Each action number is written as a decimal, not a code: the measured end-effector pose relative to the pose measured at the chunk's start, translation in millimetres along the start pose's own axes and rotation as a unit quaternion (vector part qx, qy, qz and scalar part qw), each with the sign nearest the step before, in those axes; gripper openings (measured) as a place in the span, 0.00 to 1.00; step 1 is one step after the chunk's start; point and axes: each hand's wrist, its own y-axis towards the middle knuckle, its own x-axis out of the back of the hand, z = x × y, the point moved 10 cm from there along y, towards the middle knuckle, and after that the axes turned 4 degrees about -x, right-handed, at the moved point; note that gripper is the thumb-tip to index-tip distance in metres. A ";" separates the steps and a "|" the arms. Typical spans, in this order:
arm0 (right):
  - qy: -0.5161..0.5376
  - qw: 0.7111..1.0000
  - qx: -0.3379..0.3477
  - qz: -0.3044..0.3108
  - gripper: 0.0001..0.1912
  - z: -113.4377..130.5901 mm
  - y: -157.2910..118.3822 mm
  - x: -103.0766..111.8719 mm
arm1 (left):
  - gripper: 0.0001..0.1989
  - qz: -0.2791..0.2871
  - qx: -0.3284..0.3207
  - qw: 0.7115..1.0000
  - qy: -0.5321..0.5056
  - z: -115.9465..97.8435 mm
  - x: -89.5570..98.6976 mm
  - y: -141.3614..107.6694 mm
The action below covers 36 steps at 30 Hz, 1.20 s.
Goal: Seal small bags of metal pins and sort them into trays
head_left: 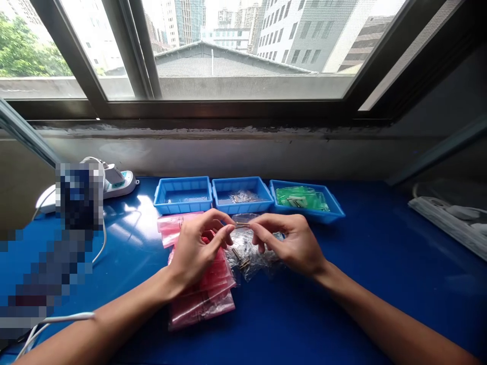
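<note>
A thin brass-coloured pin [242, 224] spans the gap between my two hands. My left hand [201, 246] pinches its left end with thumb and index finger. At the other end, the thumb and index finger of my right hand [291, 238] close on it; whether it is one piece or a few side by side I cannot tell. Below the fingertips lies a crumpled clear plastic bag [249, 268], with several similar pins [240, 257] on or in it. Pink plastic bags [201, 306] are piled under and beside my left hand.
Three blue trays stand in a row at the back: a left tray [182, 209], a middle tray [243, 208] with small metal parts, and a right tray [335, 215] with green packets [302, 197]. A power strip [122, 186] and white cables [103, 243] lie left. A window is behind.
</note>
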 end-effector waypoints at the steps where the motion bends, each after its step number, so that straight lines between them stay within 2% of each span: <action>1: 0.031 0.999 -0.032 -0.006 0.11 -8.8 2.9 2.9 | 0.09 -0.001 0.007 1.000 -0.004 1.0 -0.1 -0.3; 3: 0.099 0.990 -0.093 -0.044 0.13 -28.0 7.3 13.4 | 0.10 -0.004 0.010 1.000 -0.008 0.7 -0.3 -0.5; 6: 0.169 0.969 -0.147 -0.106 0.17 -50.0 9.8 27.8 | 0.09 0.007 0.013 1.000 -0.005 0.0 -2.6 -0.5; 8: 0.193 0.961 -0.163 -0.115 0.19 -55.3 10.7 31.5 | 0.08 0.011 0.014 1.000 0.000 -0.3 -3.3 -0.3; 10: 0.176 0.967 -0.155 -0.102 0.20 -49.9 12.2 34.3 | 0.08 0.013 0.011 1.000 0.003 -1.0 -3.4 -0.1; 12: 0.093 0.984 -0.126 -0.081 0.20 -36.6 14.1 39.9 | 0.08 0.017 0.006 1.000 0.006 -1.9 -4.1 0.0; 14: -0.059 0.993 -0.087 -0.050 0.18 -21.7 16.1 45.1 | 0.08 0.023 0.000 1.000 0.012 -2.5 -5.2 -0.1; 16: -0.229 0.972 -0.058 0.006 0.16 -14.8 17.6 43.8 | 0.08 0.027 -0.003 0.999 0.019 -2.6 -6.2 -0.3; 18: -0.345 0.935 -0.058 0.061 0.15 -21.0 17.5 41.5 | 0.08 0.030 -0.004 0.999 0.026 -2.4 -6.9 -0.1; 21: -0.427 0.896 -0.072 0.101 0.16 -36.4 16.3 39.6 | 0.08 0.032 -0.004 0.999 0.038 -2.5 -7.4 0.7; 25: -0.457 0.884 -0.032 0.091 0.08 -37.5 15.8 34.6 | 0.08 0.038 -0.004 0.998 0.047 -3.0 -7.9 1.8; 28: -0.434 0.899 0.012 0.060 0.08 -22.6 15.3 33.6 | 0.08 0.039 -0.001 0.998 0.048 -2.9 -8.0 1.5; 31: -0.340 0.940 0.030 0.012 0.10 -2.8 14.7 37.4 | 0.08 0.029 -0.001 0.998 0.048 -3.5 -6.4 1.0; 34: -0.180 0.983 -0.010 -0.035 0.11 1.9 12.7 40.3 | 0.07 0.016 0.011 0.999 0.043 -1.5 -4.0 1.1; 36: -0.067 0.996 -0.043 -0.041 0.11 -2.9 10.4 34.4 | 0.08 0.013 0.027 0.999 0.032 2.0 -3.3 1.4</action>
